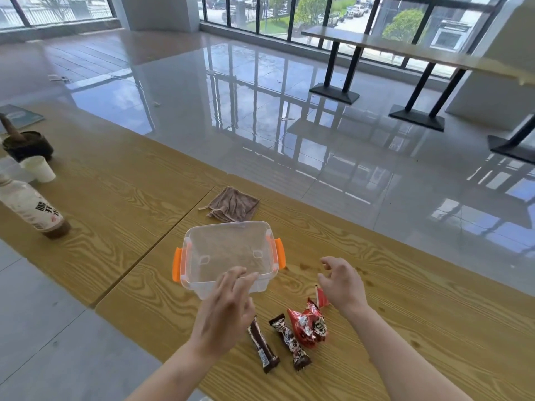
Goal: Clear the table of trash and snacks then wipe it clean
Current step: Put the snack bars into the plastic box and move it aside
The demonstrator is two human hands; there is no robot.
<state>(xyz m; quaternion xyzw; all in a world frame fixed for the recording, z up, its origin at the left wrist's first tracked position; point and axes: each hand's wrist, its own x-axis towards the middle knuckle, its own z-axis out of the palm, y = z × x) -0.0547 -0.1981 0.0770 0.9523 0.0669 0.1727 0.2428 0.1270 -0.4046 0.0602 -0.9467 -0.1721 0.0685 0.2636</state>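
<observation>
A clear plastic box (202,273) with orange latches stands empty on the wooden table (419,299). In front of it lie two dark brown snack bars (263,345) (290,341) and a red crumpled wrapper (309,324). My left hand (225,308) hovers open over the box's near edge, holding nothing. My right hand (343,282) hovers open to the right of the box, just above a small red packet (322,297) that it partly hides. A brown cloth (234,205) lies folded behind the box.
At the far left stand a bottle with a white label (31,211), a white paper cup (39,168), a dark pot (27,146) and a teal booklet (21,116). A seam splits the table left of the box. Beyond lie glossy floor and other tables.
</observation>
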